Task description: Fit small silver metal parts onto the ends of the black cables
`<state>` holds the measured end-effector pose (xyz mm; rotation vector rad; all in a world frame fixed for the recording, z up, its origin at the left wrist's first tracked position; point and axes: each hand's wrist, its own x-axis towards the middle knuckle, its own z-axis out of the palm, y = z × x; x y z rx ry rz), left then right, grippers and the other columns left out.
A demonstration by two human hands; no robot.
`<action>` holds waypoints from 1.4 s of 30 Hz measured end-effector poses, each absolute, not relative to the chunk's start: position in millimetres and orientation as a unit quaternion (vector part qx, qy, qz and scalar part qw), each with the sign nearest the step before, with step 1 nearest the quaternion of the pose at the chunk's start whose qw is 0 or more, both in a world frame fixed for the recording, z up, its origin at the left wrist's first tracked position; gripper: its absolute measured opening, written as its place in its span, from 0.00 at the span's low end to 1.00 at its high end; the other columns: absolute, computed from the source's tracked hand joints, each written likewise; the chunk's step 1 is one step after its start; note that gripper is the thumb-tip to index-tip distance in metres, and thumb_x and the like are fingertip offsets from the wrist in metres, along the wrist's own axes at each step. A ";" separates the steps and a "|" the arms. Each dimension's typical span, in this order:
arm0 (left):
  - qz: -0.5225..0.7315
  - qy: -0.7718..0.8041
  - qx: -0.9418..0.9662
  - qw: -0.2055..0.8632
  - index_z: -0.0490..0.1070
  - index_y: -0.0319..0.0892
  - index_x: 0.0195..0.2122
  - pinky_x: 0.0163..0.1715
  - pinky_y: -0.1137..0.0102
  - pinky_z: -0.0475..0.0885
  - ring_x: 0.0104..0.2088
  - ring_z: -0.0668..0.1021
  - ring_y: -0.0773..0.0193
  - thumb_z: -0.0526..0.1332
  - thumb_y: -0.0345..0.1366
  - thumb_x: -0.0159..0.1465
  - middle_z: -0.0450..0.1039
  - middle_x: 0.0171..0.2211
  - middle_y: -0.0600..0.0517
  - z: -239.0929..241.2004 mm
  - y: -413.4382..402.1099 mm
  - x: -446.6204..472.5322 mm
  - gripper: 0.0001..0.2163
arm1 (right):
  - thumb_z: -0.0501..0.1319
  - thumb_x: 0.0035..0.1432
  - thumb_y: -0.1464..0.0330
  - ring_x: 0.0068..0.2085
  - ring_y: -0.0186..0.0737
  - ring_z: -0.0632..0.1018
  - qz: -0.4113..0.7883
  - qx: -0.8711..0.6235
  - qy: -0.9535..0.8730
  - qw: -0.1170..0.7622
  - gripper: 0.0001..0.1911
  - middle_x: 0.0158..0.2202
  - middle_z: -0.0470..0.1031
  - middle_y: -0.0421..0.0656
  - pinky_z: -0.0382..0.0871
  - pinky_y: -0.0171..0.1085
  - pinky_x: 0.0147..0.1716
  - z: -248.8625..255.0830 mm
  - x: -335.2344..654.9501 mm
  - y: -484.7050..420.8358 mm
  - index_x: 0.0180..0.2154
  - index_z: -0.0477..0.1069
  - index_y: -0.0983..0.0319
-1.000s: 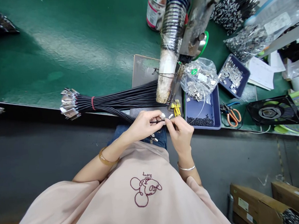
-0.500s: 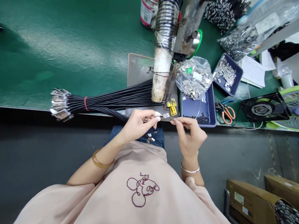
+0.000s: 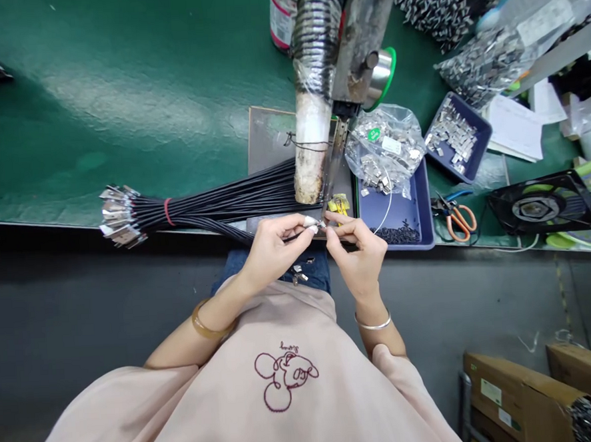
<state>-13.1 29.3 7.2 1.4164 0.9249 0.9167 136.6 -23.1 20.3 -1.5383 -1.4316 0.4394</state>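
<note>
My left hand (image 3: 273, 248) pinches the end of a black cable with a small metal connector (image 3: 320, 224) at the bench's front edge. My right hand (image 3: 358, 250) is closed in a pinch right beside it, its fingertips meeting the same connector. The cable comes from a bundle of black cables (image 3: 214, 203) tied with a red band, with metal ends fanned out at the left (image 3: 118, 216). Just above the hands hangs a soldering head (image 3: 336, 158) next to a wrapped white tube (image 3: 309, 150), over a grey plate (image 3: 268, 137).
A blue tray (image 3: 400, 211) holds a bag of metal shells (image 3: 386, 150) and small black bits. A second blue tray (image 3: 456, 136), orange-handled scissors (image 3: 456, 216), a black fan (image 3: 545, 208) and a jar (image 3: 281, 15) lie on the green bench. Cardboard boxes (image 3: 516, 394) stand on the floor at right.
My right hand, half a second ago drawn slightly right of the connector, has come back in, so both hands' fingertips now meet on it. The view shifted a little.
</note>
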 end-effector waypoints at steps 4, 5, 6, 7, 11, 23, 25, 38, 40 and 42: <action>0.388 0.402 0.611 0.561 0.77 0.37 0.32 0.29 0.75 0.69 0.26 0.73 0.69 0.62 0.36 0.63 0.75 0.27 0.52 8.2 30.0 -13.1 0.08 | 0.63 0.61 0.69 0.42 0.41 0.85 0.180 -0.638 -0.580 0.472 0.06 0.44 0.84 0.44 0.83 0.38 0.38 22.6 136.2 -20.9 0.30 0.71 0.58; 0.388 0.403 0.613 0.558 0.77 0.37 0.32 0.29 0.75 0.69 0.26 0.72 0.70 0.62 0.36 0.63 0.74 0.27 0.52 7.9 30.0 -13.1 0.08 | 0.63 0.61 0.69 0.42 0.41 0.85 0.179 -0.638 -0.581 0.472 0.06 0.44 0.84 0.44 0.83 0.38 0.38 22.7 136.3 -20.5 0.30 0.71 0.58; 0.389 0.403 0.614 0.556 0.77 0.37 0.32 0.29 0.75 0.69 0.26 0.72 0.70 0.63 0.36 0.64 0.74 0.27 0.52 7.7 30.1 -13.2 0.08 | 0.63 0.61 0.70 0.41 0.40 0.85 0.177 -0.637 -0.583 0.472 0.06 0.44 0.84 0.44 0.82 0.38 0.38 22.7 136.5 -20.2 0.30 0.71 0.58; 0.389 0.403 0.615 0.554 0.77 0.37 0.33 0.29 0.75 0.69 0.26 0.72 0.70 0.63 0.36 0.64 0.74 0.26 0.52 7.7 30.2 -13.2 0.08 | 0.63 0.61 0.70 0.41 0.40 0.85 0.174 -0.635 -0.586 0.473 0.06 0.44 0.84 0.43 0.82 0.38 0.38 22.8 136.8 -19.9 0.31 0.71 0.58; 0.393 0.407 0.614 0.550 0.77 0.37 0.32 0.28 0.75 0.68 0.25 0.70 0.71 0.63 0.36 0.63 0.72 0.26 0.53 11.1 31.0 -12.6 0.08 | 0.63 0.61 0.71 0.42 0.40 0.85 0.156 -0.620 -0.603 0.477 0.06 0.42 0.84 0.42 0.82 0.37 0.37 24.1 137.2 -19.8 0.31 0.73 0.58; 0.369 0.419 0.588 0.585 0.74 0.37 0.27 0.23 0.75 0.60 0.22 0.64 0.72 0.63 0.35 0.62 0.64 0.21 0.55 16.2 31.8 -9.1 0.08 | 0.61 0.62 0.73 0.43 0.38 0.85 0.108 -0.615 -0.636 0.453 0.05 0.41 0.84 0.41 0.81 0.37 0.40 20.7 140.4 -25.2 0.34 0.72 0.57; 0.366 0.417 0.595 0.582 0.74 0.37 0.27 0.23 0.75 0.60 0.22 0.64 0.73 0.63 0.35 0.62 0.64 0.21 0.55 15.3 31.5 -8.8 0.08 | 0.61 0.62 0.73 0.43 0.38 0.85 0.101 -0.611 -0.643 0.450 0.05 0.43 0.84 0.41 0.81 0.36 0.39 19.9 141.0 -26.1 0.34 0.72 0.57; 0.395 0.413 0.669 0.476 0.74 0.38 0.28 0.23 0.77 0.62 0.22 0.66 0.73 0.61 0.32 0.64 0.67 0.21 0.56 12.2 23.3 -11.6 0.07 | 0.63 0.62 0.71 0.39 0.36 0.83 0.151 -0.612 -0.616 0.473 0.05 0.38 0.82 0.41 0.81 0.34 0.35 23.0 141.5 -26.1 0.32 0.75 0.58; 0.409 0.415 0.665 0.467 0.73 0.37 0.27 0.22 0.78 0.60 0.22 0.64 0.74 0.60 0.30 0.63 0.65 0.21 0.57 14.7 22.6 -8.7 0.07 | 0.63 0.62 0.72 0.40 0.37 0.83 0.122 -0.610 -0.627 0.469 0.06 0.37 0.82 0.41 0.81 0.36 0.36 23.5 140.5 -26.9 0.32 0.75 0.58; 0.418 0.415 0.659 0.468 0.72 0.37 0.27 0.21 0.78 0.59 0.21 0.62 0.74 0.61 0.29 0.61 0.63 0.20 0.58 16.3 23.0 -6.5 0.06 | 0.63 0.62 0.72 0.40 0.37 0.83 0.111 -0.612 -0.629 0.467 0.06 0.37 0.82 0.41 0.81 0.36 0.36 23.2 140.0 -27.1 0.32 0.75 0.58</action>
